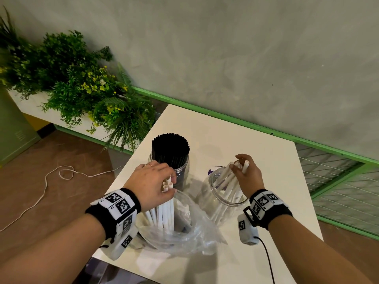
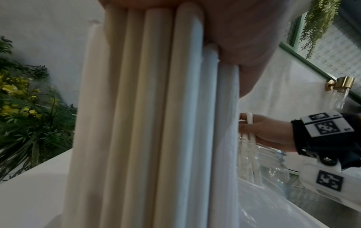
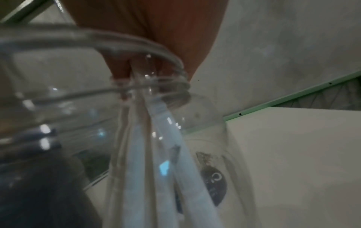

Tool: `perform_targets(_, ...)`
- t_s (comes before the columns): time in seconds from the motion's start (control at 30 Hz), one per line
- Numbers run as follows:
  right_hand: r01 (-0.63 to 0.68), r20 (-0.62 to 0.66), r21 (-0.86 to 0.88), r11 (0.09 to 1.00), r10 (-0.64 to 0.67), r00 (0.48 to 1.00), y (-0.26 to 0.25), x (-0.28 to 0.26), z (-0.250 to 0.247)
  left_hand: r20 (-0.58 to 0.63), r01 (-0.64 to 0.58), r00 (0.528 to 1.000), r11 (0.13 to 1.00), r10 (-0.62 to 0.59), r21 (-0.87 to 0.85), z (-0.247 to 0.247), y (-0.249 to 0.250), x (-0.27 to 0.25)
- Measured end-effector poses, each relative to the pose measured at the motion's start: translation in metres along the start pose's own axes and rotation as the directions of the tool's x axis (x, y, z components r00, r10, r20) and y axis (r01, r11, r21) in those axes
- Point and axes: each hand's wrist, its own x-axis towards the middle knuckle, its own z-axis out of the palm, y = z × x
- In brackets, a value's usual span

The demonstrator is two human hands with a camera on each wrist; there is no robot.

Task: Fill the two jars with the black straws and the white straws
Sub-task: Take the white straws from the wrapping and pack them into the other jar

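Observation:
A clear jar [image 1: 181, 171] at the table's middle is packed with black straws [image 1: 170, 147]. To its right stands a second clear jar [image 1: 209, 193], with a few white straws [image 1: 227, 181] leaning in it. My right hand [image 1: 244, 171] grips the tops of those straws above the jar mouth; the right wrist view shows them [image 3: 136, 162] running down inside the jar [image 3: 205, 108]. My left hand [image 1: 155, 181] grips a bundle of white straws [image 1: 167, 212] that stands in a crumpled clear plastic bag [image 1: 184, 228]. The bundle [image 2: 156, 123] fills the left wrist view.
The white table [image 1: 266, 144] ends close at left and front, with brown floor and a white cord [image 1: 45, 181] beyond. Green plants [image 1: 82, 89] stand at the back left. A grey wall and a green-framed wire fence [image 1: 338, 191] lie behind and to the right.

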Motion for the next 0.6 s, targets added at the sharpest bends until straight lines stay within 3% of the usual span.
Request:
perform_targets(0.07, 0.003, 0.003, -0.001, 1.0, -0.003, 1.0, -0.001, 0.0, 0.0, -0.004, -0.002, 1.0, 1.0, 0.002, -0.002, 0.0, 0.0, 0.0)
perform_targets(0.33, 0.101, -0.236, 0.105, 0.989, -0.073, 0.969, -0.016, 0.01, -0.005, 0.0, -0.001, 1.0, 1.0, 0.001, -0.01, 0.0, -0.001, -0.003)
perform_targets(0.6, 0.122, -0.218, 0.041, 0.992, -0.11, 0.97, -0.006, 0.007, -0.003, 0.013, -0.001, 1.0, 1.0, 0.001, -0.005, -0.002, -0.002, -0.005)
